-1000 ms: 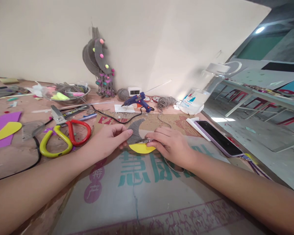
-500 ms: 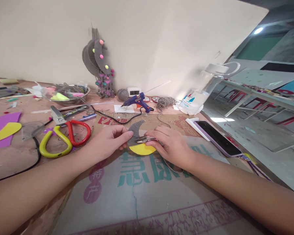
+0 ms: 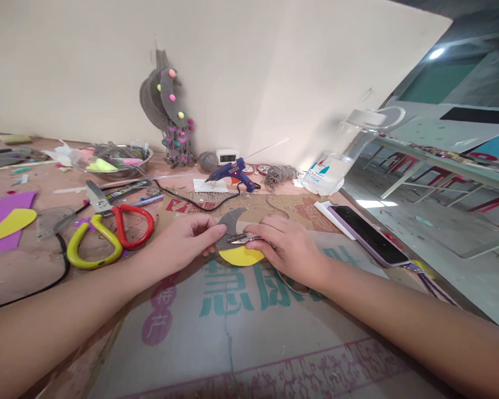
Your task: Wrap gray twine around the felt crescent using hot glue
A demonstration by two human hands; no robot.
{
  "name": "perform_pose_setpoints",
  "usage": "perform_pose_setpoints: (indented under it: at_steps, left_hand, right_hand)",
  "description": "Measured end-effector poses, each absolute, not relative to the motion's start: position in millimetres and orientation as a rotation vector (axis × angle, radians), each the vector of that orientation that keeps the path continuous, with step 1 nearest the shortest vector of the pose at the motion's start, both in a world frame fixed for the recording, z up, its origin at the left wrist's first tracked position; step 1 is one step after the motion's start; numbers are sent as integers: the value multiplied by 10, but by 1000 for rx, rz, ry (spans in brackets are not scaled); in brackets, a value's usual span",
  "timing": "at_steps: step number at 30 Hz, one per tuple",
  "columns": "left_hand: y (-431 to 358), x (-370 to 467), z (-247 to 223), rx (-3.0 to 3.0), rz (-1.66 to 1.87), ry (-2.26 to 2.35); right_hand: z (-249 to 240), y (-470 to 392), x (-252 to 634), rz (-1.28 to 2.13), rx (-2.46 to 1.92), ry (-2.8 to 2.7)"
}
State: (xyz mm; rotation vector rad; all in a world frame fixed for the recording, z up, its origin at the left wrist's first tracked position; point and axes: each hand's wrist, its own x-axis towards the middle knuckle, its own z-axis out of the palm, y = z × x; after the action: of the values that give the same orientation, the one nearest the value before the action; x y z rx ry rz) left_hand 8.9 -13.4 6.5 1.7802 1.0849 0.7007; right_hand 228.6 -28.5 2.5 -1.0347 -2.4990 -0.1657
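Note:
A crescent-shaped yellow piece [image 3: 242,256] is part covered by closely laid grey yarn [image 3: 232,223]. My left hand [image 3: 193,237] pinches its left edge between thumb and fingers. On the right, the fingers of my right hand [image 3: 289,244] are closed on a small pointed metal tool [image 3: 240,238] that looks like tweezers. Its tip lies against the yarn near the border with the bare yellow. A loose strand of yarn [image 3: 293,290] curves out below my right hand. Fingers hide the piece's right side.
Red-and-yellow-handled scissors [image 3: 102,221] lie left of my hands. Behind stand a blue glue gun [image 3: 235,174] with a black cord, a yarn bundle [image 3: 280,175] and a plastic bottle [image 3: 336,152]. A phone [image 3: 368,234] lies right. Printed cardboard [image 3: 183,338] lies under my hands.
The metal tool's tip has shifted slightly left over the yarn, and the piece sits very slightly lower in view. Both hands keep their hold.

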Motion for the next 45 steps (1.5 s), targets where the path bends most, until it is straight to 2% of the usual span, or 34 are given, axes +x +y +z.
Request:
perform_pose_setpoints:
  at_steps: [26, 41, 45]
  left_hand:
    - [-140, 82, 63, 1823, 709, 1076]
    - [-111, 62, 30, 1770, 742, 1034]
    - [-124, 77, 73, 1796, 704, 1046]
  right_hand:
    - [33, -276, 2282, -142, -1037, -2489]
    - [12, -250, 2286, 218, -1080, -2358]
    - [10, -227, 2312, 203, -1098, -2338]
